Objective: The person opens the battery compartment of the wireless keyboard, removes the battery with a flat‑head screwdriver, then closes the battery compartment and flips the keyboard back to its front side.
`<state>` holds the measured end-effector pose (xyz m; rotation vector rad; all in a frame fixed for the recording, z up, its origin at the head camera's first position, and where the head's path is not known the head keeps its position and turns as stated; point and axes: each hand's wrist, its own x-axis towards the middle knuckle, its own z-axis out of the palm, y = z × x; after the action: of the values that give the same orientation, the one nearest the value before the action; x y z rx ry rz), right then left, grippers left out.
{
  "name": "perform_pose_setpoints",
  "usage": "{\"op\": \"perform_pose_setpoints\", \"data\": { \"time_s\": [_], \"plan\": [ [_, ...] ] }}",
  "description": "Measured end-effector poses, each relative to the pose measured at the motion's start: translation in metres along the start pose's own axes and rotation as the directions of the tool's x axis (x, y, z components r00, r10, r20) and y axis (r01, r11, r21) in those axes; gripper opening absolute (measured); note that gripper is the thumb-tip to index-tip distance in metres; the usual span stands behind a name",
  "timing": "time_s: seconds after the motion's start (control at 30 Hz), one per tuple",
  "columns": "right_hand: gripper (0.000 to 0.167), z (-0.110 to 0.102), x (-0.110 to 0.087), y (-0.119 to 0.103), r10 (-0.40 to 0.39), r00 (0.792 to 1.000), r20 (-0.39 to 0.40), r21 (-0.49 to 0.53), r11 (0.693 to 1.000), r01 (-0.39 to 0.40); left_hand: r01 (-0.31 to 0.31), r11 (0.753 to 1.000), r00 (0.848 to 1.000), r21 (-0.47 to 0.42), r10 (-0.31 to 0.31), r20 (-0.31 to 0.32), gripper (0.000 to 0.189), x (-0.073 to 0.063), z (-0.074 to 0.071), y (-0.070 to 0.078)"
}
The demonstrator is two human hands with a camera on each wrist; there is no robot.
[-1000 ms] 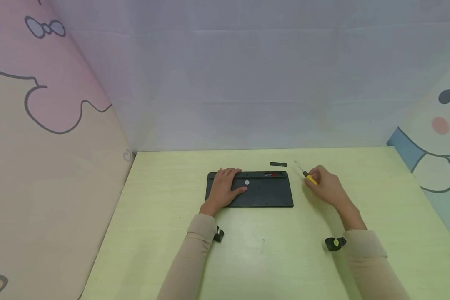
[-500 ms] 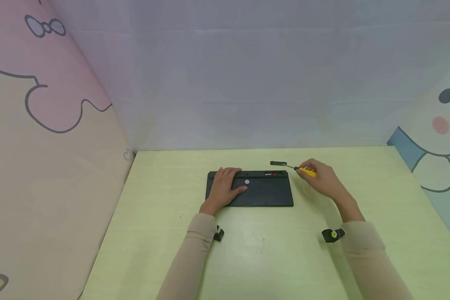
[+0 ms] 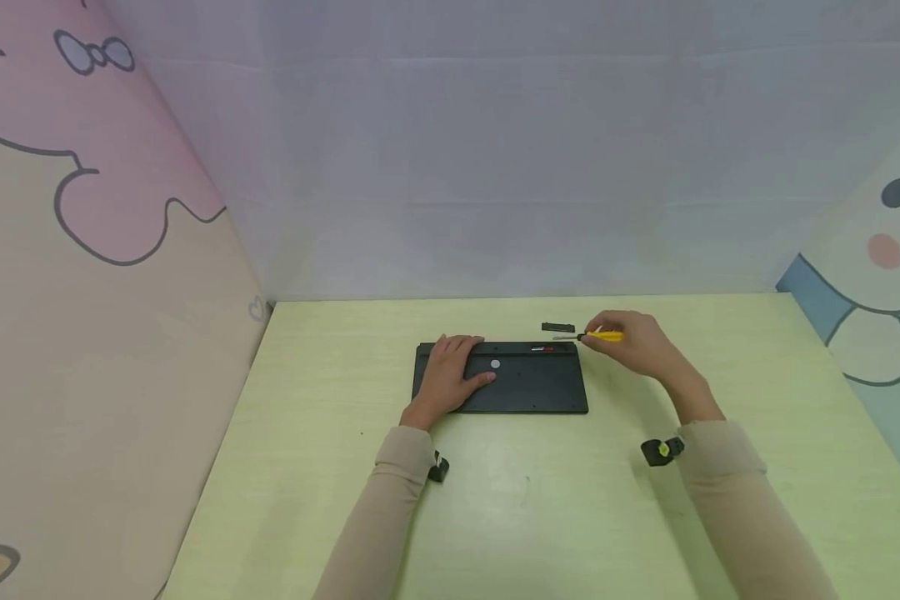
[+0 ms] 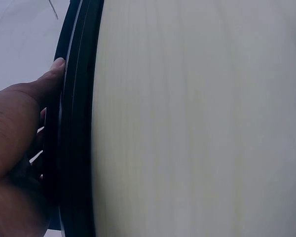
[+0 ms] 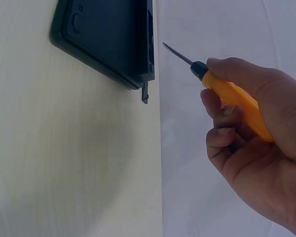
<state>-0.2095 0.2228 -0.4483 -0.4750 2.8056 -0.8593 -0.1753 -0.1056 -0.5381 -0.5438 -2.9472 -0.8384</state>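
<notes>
A black keyboard (image 3: 540, 390) lies face down on the table, its near edge facing me. My left hand (image 3: 448, 379) rests on its left part, fingers reaching to the far edge and thumb spread on the back. In the open battery compartment at the far right sits a red and silver battery (image 3: 543, 349). My right hand (image 3: 641, 346) grips a screwdriver (image 5: 232, 96) by its yellow handle, the blade pointing left, close over the compartment end. Just behind the keyboard is the small black battery cover (image 3: 558, 327). From the left wrist, the thumb (image 4: 56, 66) shows against the keyboard's edge.
The pale wooden table (image 3: 495, 517) stretches around the keyboard. A white cloth wall (image 3: 495, 167) rises at its back edge, with printed cartoon panels (image 3: 120, 225) at left and right.
My right hand has moved left and slightly away from me, swinging the screwdriver from pointing up-left to nearly level, with its tip now by the battery compartment. The left hand stays put.
</notes>
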Motion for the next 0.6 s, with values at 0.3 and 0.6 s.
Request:
{"op": "perform_pose_setpoints", "data": {
  "time_s": [0.3, 0.6],
  "plan": [
    [0.019, -0.002, 0.007, -0.007, 0.002, 0.999, 0.052, -0.029, 1.0, -0.001, 0.015, 1.0, 1.0, -0.002, -0.015, 0.005, 0.068, 0.001, 0.001, 0.0],
    [0.011, -0.005, 0.015, -0.013, -0.053, 0.996, 0.077, -0.106, 0.993, 0.061, 0.021, 1.0, 1.0, 0.004, -0.021, 0.012, 0.069, 0.001, 0.002, -0.001]
  ]
}}
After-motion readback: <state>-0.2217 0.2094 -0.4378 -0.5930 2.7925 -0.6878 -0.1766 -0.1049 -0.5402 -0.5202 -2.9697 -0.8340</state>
